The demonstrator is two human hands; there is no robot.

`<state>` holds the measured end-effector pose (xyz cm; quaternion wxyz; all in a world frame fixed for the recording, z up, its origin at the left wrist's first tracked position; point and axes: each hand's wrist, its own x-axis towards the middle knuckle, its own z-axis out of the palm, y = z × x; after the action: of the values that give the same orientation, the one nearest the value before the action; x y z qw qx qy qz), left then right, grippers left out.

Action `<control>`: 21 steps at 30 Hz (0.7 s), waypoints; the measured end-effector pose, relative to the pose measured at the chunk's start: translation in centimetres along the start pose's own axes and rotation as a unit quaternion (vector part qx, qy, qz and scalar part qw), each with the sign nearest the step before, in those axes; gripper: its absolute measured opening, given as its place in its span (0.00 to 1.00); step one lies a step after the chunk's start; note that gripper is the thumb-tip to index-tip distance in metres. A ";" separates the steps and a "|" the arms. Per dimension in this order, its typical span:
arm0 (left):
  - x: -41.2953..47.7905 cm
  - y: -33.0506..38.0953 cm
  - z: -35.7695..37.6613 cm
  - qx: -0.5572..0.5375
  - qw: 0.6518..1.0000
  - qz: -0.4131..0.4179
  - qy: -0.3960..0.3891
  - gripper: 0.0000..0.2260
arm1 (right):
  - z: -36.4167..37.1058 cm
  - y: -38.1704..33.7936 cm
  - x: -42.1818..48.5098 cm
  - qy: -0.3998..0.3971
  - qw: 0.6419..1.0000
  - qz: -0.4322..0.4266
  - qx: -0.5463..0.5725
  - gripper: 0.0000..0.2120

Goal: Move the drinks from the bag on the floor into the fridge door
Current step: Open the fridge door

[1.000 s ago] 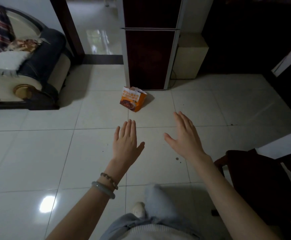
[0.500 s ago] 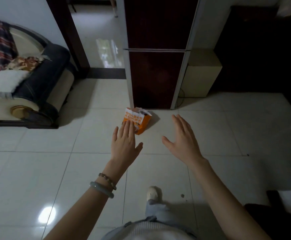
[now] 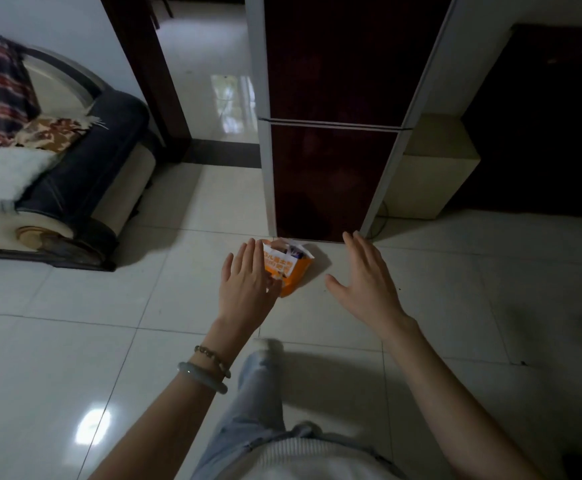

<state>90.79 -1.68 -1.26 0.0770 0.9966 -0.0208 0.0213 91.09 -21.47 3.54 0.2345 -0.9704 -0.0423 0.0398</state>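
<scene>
An orange and white bag [image 3: 291, 270] stands on the tiled floor just in front of the fridge [image 3: 334, 116], whose two dark red doors are closed. Small packs show in the bag's open top; I cannot make out what they are. My left hand [image 3: 248, 289] is stretched forward with fingers apart, covering the bag's left side in the view. My right hand [image 3: 365, 282] is held out flat to the right of the bag, empty and spread. Both hover above the floor, apart from the bag.
A sofa [image 3: 57, 188] with a plaid blanket and cushions stands at the left. A doorway [image 3: 210, 81] opens left of the fridge. A cream box [image 3: 428, 174] sits right of the fridge beside dark furniture [image 3: 539, 116]. My leg and foot [image 3: 265, 351] step forward below.
I have walked closer to the fridge and bag; both look larger and lower in view. My left hand now overlaps the bag. Both hands stay spread and empty.
</scene>
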 end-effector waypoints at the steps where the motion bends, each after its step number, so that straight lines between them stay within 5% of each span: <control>1: 1.5 -0.3 0.2 -0.001 1.000 0.001 -0.002 0.36 | 0.2 -0.1 1.4 0.000 1.000 -0.001 -0.001 0.39; 21: 30.5 -10.0 -2.0 0.050 0.995 0.076 -0.038 0.37 | 1.6 -6.6 29.2 0.019 0.999 0.010 -0.031 0.38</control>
<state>121.63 7.30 0.61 0.0239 0.9948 -0.0986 -0.0100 119.55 -11.93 3.47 0.2042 -0.9782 -0.0292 0.0221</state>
